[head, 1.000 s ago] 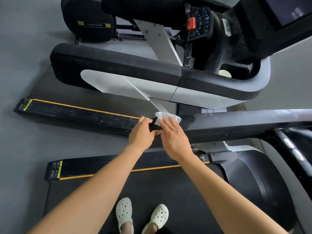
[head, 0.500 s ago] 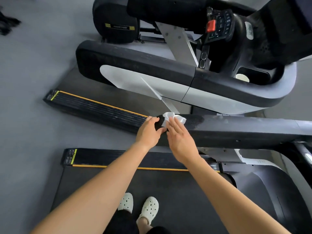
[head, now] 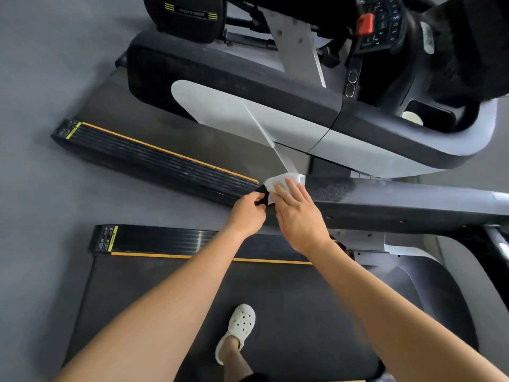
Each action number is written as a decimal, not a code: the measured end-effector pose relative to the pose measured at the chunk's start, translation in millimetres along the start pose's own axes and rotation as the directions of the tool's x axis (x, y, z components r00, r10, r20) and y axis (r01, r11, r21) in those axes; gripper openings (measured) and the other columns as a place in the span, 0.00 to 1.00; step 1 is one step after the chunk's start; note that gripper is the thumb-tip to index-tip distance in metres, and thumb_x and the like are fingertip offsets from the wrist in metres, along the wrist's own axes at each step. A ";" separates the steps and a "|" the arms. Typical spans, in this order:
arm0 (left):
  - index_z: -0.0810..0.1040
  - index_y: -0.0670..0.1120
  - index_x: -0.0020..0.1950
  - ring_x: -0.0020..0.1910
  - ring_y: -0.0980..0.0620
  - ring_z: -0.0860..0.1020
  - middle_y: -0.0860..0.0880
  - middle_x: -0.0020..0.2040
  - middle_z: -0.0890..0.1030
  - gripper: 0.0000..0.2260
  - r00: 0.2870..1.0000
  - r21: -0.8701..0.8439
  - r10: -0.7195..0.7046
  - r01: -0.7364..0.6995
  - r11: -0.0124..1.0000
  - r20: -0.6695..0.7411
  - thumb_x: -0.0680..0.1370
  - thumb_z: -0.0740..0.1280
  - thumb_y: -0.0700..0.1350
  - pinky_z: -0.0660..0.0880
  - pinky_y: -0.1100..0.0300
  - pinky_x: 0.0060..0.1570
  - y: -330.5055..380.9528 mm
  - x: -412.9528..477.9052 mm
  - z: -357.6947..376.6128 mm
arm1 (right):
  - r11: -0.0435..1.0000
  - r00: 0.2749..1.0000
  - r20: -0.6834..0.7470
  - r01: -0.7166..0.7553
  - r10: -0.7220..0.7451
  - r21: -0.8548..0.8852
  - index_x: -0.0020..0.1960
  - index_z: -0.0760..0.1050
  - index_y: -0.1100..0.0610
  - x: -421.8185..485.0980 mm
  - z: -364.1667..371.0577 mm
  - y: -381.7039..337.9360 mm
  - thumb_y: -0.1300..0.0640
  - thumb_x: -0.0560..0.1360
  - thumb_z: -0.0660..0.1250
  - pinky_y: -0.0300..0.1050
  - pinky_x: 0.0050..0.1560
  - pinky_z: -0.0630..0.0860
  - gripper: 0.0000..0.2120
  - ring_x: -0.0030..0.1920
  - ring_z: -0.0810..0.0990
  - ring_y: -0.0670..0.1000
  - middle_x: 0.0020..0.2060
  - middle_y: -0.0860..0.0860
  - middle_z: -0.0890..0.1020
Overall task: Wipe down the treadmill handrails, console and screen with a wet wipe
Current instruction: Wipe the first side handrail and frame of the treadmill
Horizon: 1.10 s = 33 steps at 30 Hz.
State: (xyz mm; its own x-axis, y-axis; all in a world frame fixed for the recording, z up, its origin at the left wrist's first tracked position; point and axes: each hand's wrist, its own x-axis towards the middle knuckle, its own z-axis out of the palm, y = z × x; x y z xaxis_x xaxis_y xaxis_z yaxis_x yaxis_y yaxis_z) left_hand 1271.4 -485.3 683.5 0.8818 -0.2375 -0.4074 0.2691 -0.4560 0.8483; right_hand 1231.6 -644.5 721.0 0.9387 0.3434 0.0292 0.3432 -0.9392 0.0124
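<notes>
The black left handrail (head: 385,202) of my treadmill runs across the middle of the view, its wiped part looking damp and speckled. A white wet wipe (head: 278,181) lies over the rail's free end. My right hand (head: 298,216) presses flat on the wipe with straight fingers. My left hand (head: 248,213) grips the very tip of the handrail with curled fingers, right beside the wipe.
A neighbouring treadmill with a black and white handrail (head: 248,78) and a keypad with a red stop button (head: 365,23) stands beyond. Below are my treadmill's belt (head: 289,299), its yellow-edged side rail (head: 170,241) and my white clog (head: 237,329). Grey floor (head: 55,78) lies left.
The view has swung right and closer. My right hand has slid the wipe slightly along the rail end; my left hand has kept its grip on the tip.
</notes>
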 end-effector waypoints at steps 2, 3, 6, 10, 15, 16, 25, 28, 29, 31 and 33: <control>0.78 0.44 0.71 0.67 0.47 0.77 0.47 0.66 0.81 0.18 0.999 -0.029 -0.027 0.027 0.999 0.019 0.83 0.61 0.36 0.73 0.55 0.68 -9.4 5.2 -3.6 | 0.989 0.991 0.058 0.128 -0.124 -0.074 0.72 0.75 0.60 0.7 -1.8 5.9 0.57 0.81 0.62 0.59 0.79 0.61 0.20 0.79 0.63 0.62 0.74 0.56 0.74; 0.78 0.45 0.71 0.68 0.48 0.77 0.48 0.67 0.81 0.19 0.999 -0.036 -0.037 0.037 0.999 0.023 0.82 0.60 0.35 0.72 0.54 0.69 -13.0 7.3 -5.2 | 0.986 0.988 0.055 0.148 -0.144 -0.083 0.72 0.74 0.59 3.1 -5.9 11.1 0.57 0.81 0.62 0.57 0.79 0.61 0.20 0.79 0.64 0.60 0.73 0.54 0.74; 0.77 0.47 0.72 0.68 0.47 0.76 0.48 0.70 0.78 0.20 0.997 -0.046 -0.060 0.062 0.997 0.040 0.83 0.59 0.35 0.73 0.56 0.68 -21.5 9.4 -7.3 | 1.000 1.000 -0.022 -0.001 0.001 -0.026 0.70 0.75 0.58 14.7 -17.4 17.7 0.58 0.82 0.61 0.54 0.75 0.67 0.17 0.74 0.69 0.57 0.69 0.53 0.76; 0.77 0.48 0.73 0.64 0.46 0.77 0.46 0.72 0.76 0.19 0.994 -0.042 -0.087 0.090 0.995 0.067 0.84 0.58 0.37 0.74 0.59 0.58 -34.0 7.0 -5.0 | 0.983 0.978 -0.097 -0.182 0.182 0.018 0.66 0.74 0.59 32.2 -16.2 -2.0 0.57 0.84 0.56 0.57 0.70 0.69 0.15 0.67 0.71 0.59 0.63 0.53 0.77; 0.75 0.47 0.73 0.70 0.47 0.73 0.48 0.73 0.75 0.20 0.993 -0.051 -0.108 0.111 0.993 0.056 0.82 0.58 0.36 0.68 0.61 0.64 -40.7 9.6 -0.9 | 0.976 0.994 0.078 0.094 -0.080 -0.198 0.68 0.77 0.63 11.2 18.1 -21.1 0.56 0.82 0.59 0.59 0.79 0.56 0.19 0.78 0.63 0.65 0.70 0.58 0.76; 0.75 0.46 0.74 0.71 0.47 0.73 0.48 0.73 0.75 0.21 0.992 -0.054 -0.108 0.111 0.992 0.060 0.82 0.58 0.35 0.67 0.61 0.65 -40.6 10.5 -1.3 | 0.963 0.984 0.113 0.157 -0.135 -0.220 0.69 0.76 0.63 8.6 18.3 -19.9 0.56 0.82 0.59 0.59 0.80 0.56 0.20 0.78 0.62 0.65 0.71 0.58 0.75; 0.72 0.47 0.75 0.63 0.46 0.78 0.45 0.71 0.76 0.21 0.991 -0.079 -0.100 0.107 0.991 0.089 0.82 0.59 0.36 0.75 0.57 0.59 -61.8 14.6 0.1 | 0.960 0.995 0.021 -0.089 0.098 -0.266 0.69 0.74 0.65 32.6 8.6 -25.8 0.53 0.85 0.53 0.61 0.77 0.59 0.21 0.75 0.65 0.66 0.70 0.60 0.74; 0.72 0.46 0.75 0.67 0.50 0.76 0.47 0.71 0.77 0.23 0.987 -0.135 -0.130 0.141 0.981 0.091 0.81 0.58 0.34 0.73 0.56 0.68 -69.3 16.5 1.5 | 0.933 0.987 0.160 0.030 0.030 -0.359 0.72 0.72 0.67 25.8 36.9 -46.9 0.53 0.84 0.53 0.61 0.81 0.47 0.24 0.78 0.61 0.66 0.73 0.62 0.73; 0.72 0.46 0.75 0.68 0.51 0.76 0.47 0.71 0.77 0.23 0.987 -0.144 -0.134 0.146 0.979 0.087 0.81 0.58 0.34 0.72 0.55 0.69 -71.5 17.0 1.7 | 0.912 0.972 0.234 0.109 -0.015 -0.395 0.75 0.69 0.66 21.7 45.6 -51.8 0.52 0.83 0.52 0.60 0.82 0.41 0.26 0.79 0.59 0.66 0.75 0.63 0.70; 0.73 0.46 0.74 0.69 0.50 0.76 0.48 0.71 0.77 0.21 0.990 -0.132 -0.123 0.131 0.983 0.065 0.82 0.58 0.34 0.72 0.56 0.69 -74.5 17.8 1.6 | 0.861 0.928 0.357 0.265 -0.106 -0.433 0.80 0.60 0.66 14.6 54.7 -54.3 0.51 0.84 0.51 0.59 0.79 0.35 0.29 0.81 0.53 0.65 0.79 0.64 0.62; 0.73 0.46 0.74 0.70 0.48 0.75 0.48 0.71 0.77 0.20 0.994 -0.116 -0.109 0.112 0.987 0.030 0.82 0.58 0.36 0.70 0.58 0.68 -75.7 17.6 2.2 | 0.813 0.897 0.413 0.354 -0.156 -0.463 0.81 0.56 0.65 13.8 51.1 -48.5 0.51 0.83 0.51 0.58 0.80 0.36 0.30 0.81 0.52 0.64 0.80 0.64 0.59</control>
State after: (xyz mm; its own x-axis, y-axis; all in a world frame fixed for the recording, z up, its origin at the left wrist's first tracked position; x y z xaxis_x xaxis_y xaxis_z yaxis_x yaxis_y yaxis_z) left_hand 1265.7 -456.9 611.4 0.8355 -0.2118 -0.5071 0.4087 -0.3775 0.8309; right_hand 1229.5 -594.3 669.8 0.8019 0.4540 -0.3883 0.5967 -0.6407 0.4832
